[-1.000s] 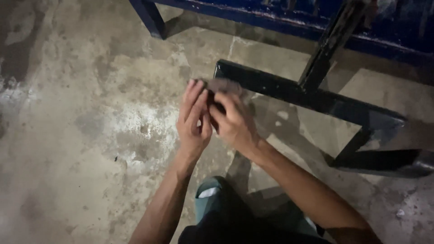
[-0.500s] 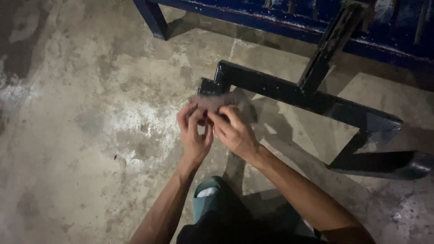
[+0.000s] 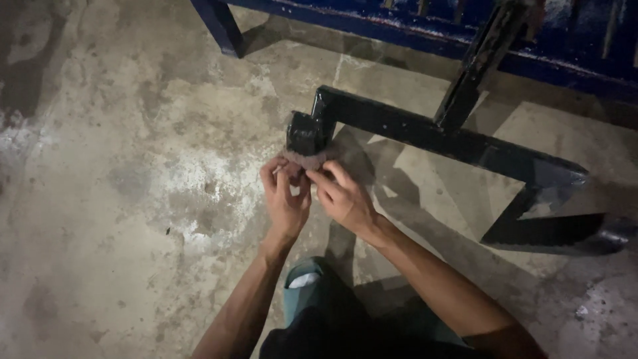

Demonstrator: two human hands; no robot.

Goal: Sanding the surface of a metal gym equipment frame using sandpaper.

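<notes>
both hands on it | i see left hand point(image 3: 286, 199) and right hand point(image 3: 345, 197) pinching a brownish abrasive pad point(image 3: 307, 158) below the near-left end of the black steel frame point(image 3: 425, 129) | frame dark, glossy; rubbing unfinished, i judge

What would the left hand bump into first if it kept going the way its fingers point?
Probably the small pad that the left hand pinches, then the black bar's end just beyond it. Depth is hard to judge.

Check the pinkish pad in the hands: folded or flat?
Cannot tell. The pad is mostly hidden between left hand and right hand, against the black frame.
</notes>
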